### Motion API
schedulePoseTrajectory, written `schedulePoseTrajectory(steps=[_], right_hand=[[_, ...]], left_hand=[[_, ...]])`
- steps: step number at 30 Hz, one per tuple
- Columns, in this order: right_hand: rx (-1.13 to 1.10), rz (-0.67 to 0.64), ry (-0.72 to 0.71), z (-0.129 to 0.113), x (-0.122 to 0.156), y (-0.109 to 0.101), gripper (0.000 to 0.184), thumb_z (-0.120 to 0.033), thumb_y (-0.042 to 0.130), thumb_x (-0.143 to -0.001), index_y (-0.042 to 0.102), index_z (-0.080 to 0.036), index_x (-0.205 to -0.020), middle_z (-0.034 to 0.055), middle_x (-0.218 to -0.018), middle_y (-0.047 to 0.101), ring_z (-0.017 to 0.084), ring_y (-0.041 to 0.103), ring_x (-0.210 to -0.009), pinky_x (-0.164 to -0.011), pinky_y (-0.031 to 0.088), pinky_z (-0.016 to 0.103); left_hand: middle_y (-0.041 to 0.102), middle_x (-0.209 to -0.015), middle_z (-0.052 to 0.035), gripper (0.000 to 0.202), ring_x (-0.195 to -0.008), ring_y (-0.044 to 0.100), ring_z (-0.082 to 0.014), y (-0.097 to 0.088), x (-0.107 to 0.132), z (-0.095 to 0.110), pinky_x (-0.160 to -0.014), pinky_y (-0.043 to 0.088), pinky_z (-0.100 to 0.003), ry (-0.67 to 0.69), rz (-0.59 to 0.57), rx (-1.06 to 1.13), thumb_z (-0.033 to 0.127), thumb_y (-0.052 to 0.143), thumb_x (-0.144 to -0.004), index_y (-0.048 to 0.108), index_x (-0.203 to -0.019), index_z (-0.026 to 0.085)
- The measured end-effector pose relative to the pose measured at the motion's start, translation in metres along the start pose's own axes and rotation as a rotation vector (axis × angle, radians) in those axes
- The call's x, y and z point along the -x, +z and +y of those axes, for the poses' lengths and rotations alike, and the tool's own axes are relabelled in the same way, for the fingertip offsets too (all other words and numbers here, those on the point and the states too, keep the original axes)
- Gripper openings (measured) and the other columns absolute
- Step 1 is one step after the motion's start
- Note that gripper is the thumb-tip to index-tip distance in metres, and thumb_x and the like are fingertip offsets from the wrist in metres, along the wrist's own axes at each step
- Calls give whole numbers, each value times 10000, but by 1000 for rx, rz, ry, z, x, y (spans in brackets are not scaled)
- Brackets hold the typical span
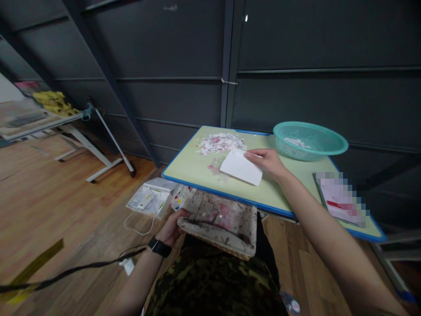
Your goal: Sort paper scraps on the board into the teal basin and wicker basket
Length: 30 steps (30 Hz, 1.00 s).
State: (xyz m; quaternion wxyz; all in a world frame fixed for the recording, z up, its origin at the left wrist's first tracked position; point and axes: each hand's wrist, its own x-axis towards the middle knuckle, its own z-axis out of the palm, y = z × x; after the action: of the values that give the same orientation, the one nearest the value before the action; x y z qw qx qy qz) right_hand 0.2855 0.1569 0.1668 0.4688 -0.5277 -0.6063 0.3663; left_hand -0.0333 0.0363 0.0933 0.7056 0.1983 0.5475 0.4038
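Observation:
My right hand (268, 163) pinches a white sheet of card or paper (242, 168) just above the pale green tabletop (184, 164). Behind the sheet lies a heap of small white and pinkish paper scraps (220, 143). Below the table's front edge, my left hand (173, 226) grips the left side of a fabric-lined basket (217, 235). The lining is pale with dark patterning, and something pinkish shows inside. The left fingertips are partly hidden by the basket's rim.
A turquoise plastic basket (311, 140) with some white scraps stands at the back right of the table. A blurred-out flat item (342, 199) lies at the right edge. An open white box (149, 199) sits low at the left. A dark cable (95, 264) crosses the lower left.

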Motion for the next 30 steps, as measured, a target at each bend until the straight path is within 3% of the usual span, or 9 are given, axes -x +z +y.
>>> schedulePoseTrajectory(steps=[3, 5, 8, 14, 22, 30], right_hand=[[88, 180, -44, 8, -8, -13, 472, -505, 671, -646, 733, -113, -901, 88, -809, 704, 162, 571, -622, -523, 399, 256], [175, 212, -49, 11, -10, -18, 438, -482, 661, -652, 739, -107, -865, 86, -786, 703, 169, 572, -637, -533, 401, 258], [219, 157, 3, 11, -9, -22, 423, -461, 659, -642, 740, -91, -830, 83, -728, 693, 158, 550, -595, -507, 385, 253], [41, -50, 130, 5, -6, -23, 430, -428, 736, -557, 732, -89, -821, 67, -674, 678, 121, 510, -531, -482, 371, 240], [16, -168, 123, -3, 2, -14, 410, -437, 751, -559, 740, -112, -809, 59, -690, 685, 114, 510, -534, -484, 373, 237], [52, -103, -14, -7, 6, -5, 435, -476, 696, -637, 735, -100, -853, 84, -793, 702, 129, 541, -599, -525, 394, 241]], left_hand=[[583, -430, 15, 42, -415, 549, -123, 0, 0, 0, -458, 474, -235, 17, 12, 14, 135, 569, -613, 611, -611, 134], [597, -448, 12, 26, -418, 548, -121, 0, 0, 0, -459, 478, -240, 19, 13, 19, 139, 581, -606, 596, -584, 138], [630, -492, 3, 25, -425, 554, -122, -1, -1, 0, -466, 485, -248, 14, 8, 10, 160, 595, -600, 594, -583, 141], [611, -456, 8, 26, -429, 554, -120, -2, -2, 0, -472, 484, -238, 10, 0, -3, 166, 597, -585, 587, -570, 146], [638, -497, 8, 41, -442, 563, -121, 1, 2, -1, -487, 493, -245, 33, -6, 0, 170, 620, -567, 596, -589, 145], [627, -476, 3, 10, -435, 555, -122, 4, 3, 1, -481, 484, -242, 33, -18, 1, 152, 590, -566, 596, -562, 146]])
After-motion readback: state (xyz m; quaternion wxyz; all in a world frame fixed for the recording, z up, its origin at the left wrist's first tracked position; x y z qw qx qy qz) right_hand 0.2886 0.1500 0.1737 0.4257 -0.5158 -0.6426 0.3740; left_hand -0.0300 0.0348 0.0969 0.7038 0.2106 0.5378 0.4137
